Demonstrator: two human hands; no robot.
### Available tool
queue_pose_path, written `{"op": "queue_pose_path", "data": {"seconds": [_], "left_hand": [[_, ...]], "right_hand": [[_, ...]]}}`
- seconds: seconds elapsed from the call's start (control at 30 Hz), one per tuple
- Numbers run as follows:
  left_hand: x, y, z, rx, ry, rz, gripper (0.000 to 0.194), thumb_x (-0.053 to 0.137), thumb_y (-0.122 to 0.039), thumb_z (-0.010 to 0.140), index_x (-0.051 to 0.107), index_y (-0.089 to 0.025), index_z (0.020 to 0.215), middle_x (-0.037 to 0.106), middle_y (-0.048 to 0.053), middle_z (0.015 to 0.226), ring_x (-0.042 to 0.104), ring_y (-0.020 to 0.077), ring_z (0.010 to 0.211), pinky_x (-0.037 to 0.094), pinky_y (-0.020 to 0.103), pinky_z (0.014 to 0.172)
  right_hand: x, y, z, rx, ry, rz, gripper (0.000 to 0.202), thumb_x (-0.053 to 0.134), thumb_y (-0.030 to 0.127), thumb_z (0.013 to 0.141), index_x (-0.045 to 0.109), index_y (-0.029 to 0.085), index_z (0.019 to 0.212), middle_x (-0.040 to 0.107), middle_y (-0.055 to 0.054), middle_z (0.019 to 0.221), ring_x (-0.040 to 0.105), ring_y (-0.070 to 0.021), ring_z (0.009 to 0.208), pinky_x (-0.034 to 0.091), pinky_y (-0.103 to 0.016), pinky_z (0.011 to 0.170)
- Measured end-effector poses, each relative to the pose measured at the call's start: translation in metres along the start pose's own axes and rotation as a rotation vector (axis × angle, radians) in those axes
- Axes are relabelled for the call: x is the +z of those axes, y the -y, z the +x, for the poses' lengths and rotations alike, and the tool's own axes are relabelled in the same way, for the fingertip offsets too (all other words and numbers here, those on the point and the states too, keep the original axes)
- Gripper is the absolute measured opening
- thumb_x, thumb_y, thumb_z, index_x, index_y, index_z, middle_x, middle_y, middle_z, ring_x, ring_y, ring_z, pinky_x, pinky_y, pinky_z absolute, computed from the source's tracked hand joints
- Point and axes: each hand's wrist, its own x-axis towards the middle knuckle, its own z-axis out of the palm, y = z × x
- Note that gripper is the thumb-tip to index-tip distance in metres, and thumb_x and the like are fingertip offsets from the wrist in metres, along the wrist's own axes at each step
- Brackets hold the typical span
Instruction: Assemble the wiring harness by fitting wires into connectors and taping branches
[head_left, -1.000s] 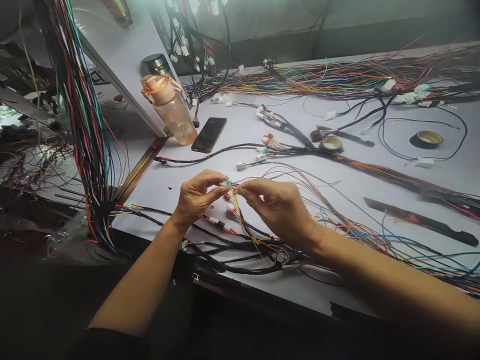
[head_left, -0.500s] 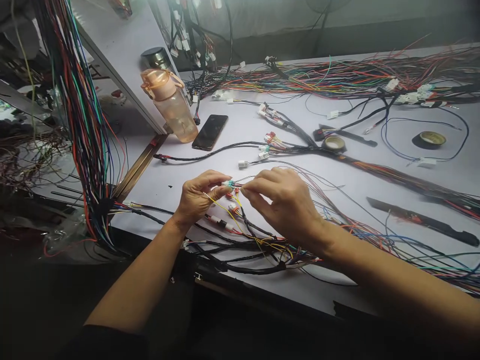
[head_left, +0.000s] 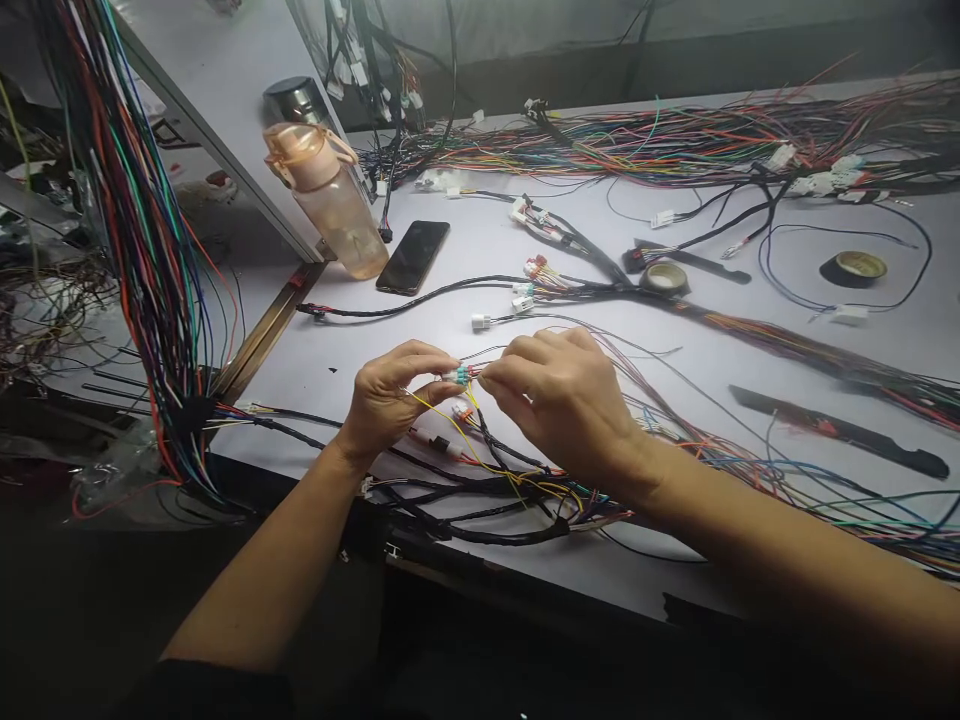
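1 teal connector (head_left: 462,375) is pinched by the left hand (head_left: 386,397).

A wiring workshop: bundled wires (head_left: 600,145), white connectors (head_left: 825,180) and 2 tape rolls lie on a workbench (head_left: 450,235).

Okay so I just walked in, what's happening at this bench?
Someone is working on wiring with bare hands. The left hand pinches a small teal and white connector between thumb and fingers, and the right hand is at the wires just beside it. A yellow wire loops below the left hand. More taped harnesses and loose wires lie around the table, with a phone and a drink bottle toward the back left.
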Motion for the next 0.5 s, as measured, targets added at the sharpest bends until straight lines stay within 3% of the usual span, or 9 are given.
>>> {"op": "queue_pose_path", "data": {"seconds": [0.3, 0.5], "left_hand": [[0.001, -0.001, 0.000, 0.023, 0.060, 0.015, 0.025, 0.077, -0.014, 0.072, 0.073, -0.021, 0.095, 0.070, 0.004, 0.087, 0.063, 0.0140, 0.080, 0.051, 0.027, 0.074], [0.003, -0.001, -0.002, -0.132, 0.026, -0.120, 0.017, 0.078, -0.018, 0.071, 0.075, -0.020, 0.088, 0.070, 0.006, 0.084, 0.064, 0.0162, 0.079, 0.052, 0.029, 0.072]], "right_hand": [[-0.006, -0.009, 0.003, -0.182, 0.013, -0.139, 0.022, 0.050, 0.019, 0.093, 0.067, 0.020, 0.078, 0.065, 0.000, 0.078, 0.043, -0.0148, 0.072, 0.021, -0.033, 0.071], [-0.002, -0.017, -0.003, -0.274, -0.043, -0.110, 0.026, 0.047, 0.020, 0.096, 0.068, 0.021, 0.081, 0.065, 0.001, 0.078, 0.044, -0.0140, 0.073, 0.024, -0.032, 0.072]]}}
